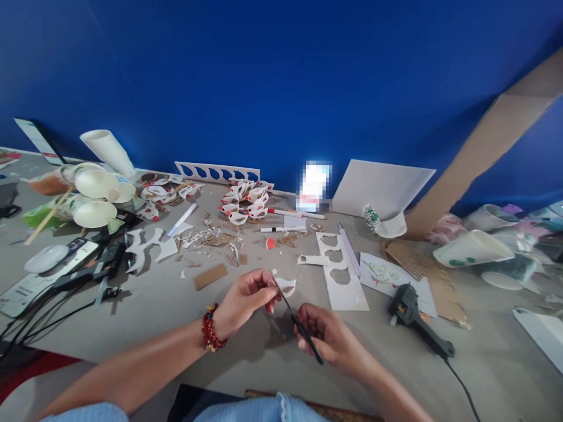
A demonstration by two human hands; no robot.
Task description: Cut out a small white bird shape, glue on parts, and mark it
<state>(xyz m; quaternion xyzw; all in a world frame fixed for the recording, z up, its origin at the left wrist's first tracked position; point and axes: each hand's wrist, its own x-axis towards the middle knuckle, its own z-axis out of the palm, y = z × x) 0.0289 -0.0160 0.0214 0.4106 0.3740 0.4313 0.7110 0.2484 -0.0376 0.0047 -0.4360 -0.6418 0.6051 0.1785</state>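
Observation:
My right hand [323, 333] grips a slim black tool [303, 335] with a long thin dark front end. It could be a knife or tweezers; I cannot tell which. The tool slants up and left to the fingertips of my left hand [255, 292]. Those fingers are pinched together, and whatever lies between them is too small or hidden to name. Just beyond them, a white bird-shaped cutout [287, 286] with a brown patch shows next to the tool. A red bead bracelet circles my left wrist.
Small white birds [244, 202] stand in rows at the back. Scraps, a red-capped marker [285, 214] and a black marker [284, 229] lie before them. A white board with cutouts [341, 278] and a glue gun [416, 319] lie right; paper cups [94, 183] and cables are left.

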